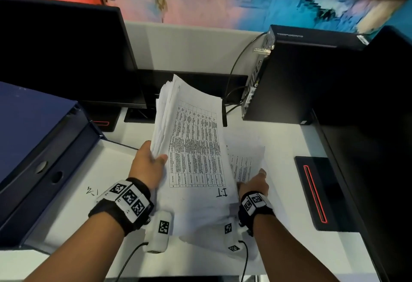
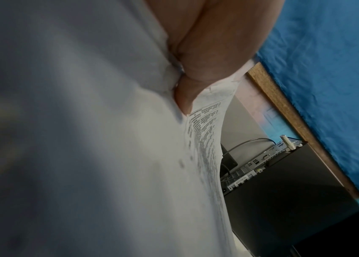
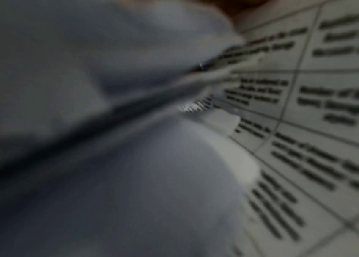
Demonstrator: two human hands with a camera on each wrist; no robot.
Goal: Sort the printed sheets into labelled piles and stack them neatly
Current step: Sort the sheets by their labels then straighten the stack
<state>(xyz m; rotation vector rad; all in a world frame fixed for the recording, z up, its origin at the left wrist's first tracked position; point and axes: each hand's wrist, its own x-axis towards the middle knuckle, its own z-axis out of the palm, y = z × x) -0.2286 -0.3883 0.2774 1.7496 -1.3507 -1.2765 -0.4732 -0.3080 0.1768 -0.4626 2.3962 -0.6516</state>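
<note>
A thick stack of printed sheets is tilted up over the white desk. Its top sheet carries a printed table and a handwritten "IT" label. My left hand grips the stack's left edge, thumb on top; in the left wrist view a fingertip presses into the sheets. My right hand holds the stack's right edge, with its fingers mostly hidden. Another printed sheet lies beneath it. The right wrist view is blurred and shows only a close tabled sheet.
Dark blue box files stand at the left, with a handwritten mark beside them. A black monitor is behind. A black computer case with cables stands at the right, and a black stand with a red line lies nearer.
</note>
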